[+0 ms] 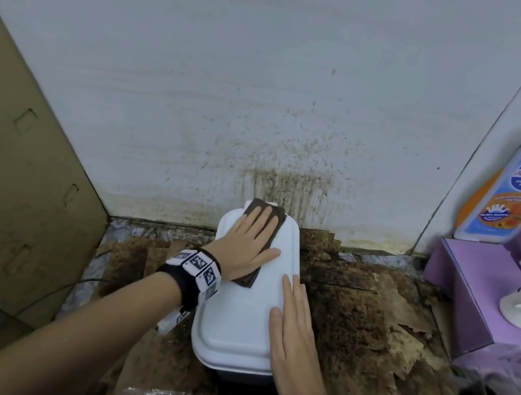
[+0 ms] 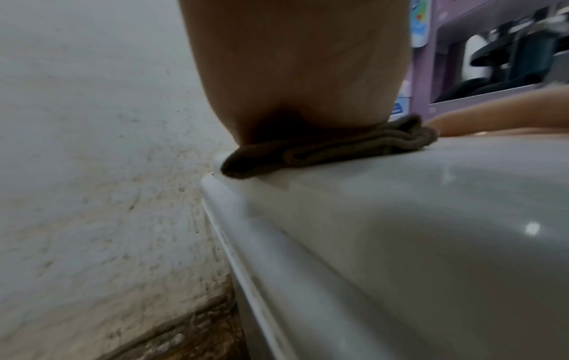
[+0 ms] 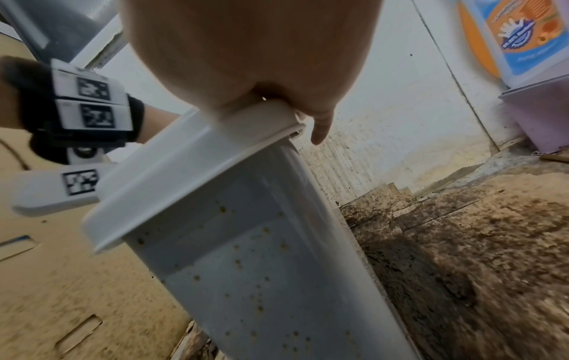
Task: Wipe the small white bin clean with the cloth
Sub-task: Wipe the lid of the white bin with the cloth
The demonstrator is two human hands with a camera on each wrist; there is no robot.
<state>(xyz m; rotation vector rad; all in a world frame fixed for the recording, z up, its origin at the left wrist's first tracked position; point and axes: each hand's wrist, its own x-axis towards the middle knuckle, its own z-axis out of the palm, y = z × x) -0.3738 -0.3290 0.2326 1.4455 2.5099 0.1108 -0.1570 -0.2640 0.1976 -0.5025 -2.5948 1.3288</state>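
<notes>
The left hand [image 1: 248, 247] lies flat, fingers straight and spread, palm pressing downward. The right hand [image 1: 292, 335] rests flat, fingers straight together. Both forearms reach forward.

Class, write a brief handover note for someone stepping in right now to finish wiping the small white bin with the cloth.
Left hand: flat, pressing the folded brown cloth onto the far end of the bin's lid.
Right hand: open, fingers flat along the lid's right edge, steadying the small white bin.
Done: wiping of the lid top is under way.
Left: the bin's side wall shows brown specks in the right wrist view; wipe it.
</notes>
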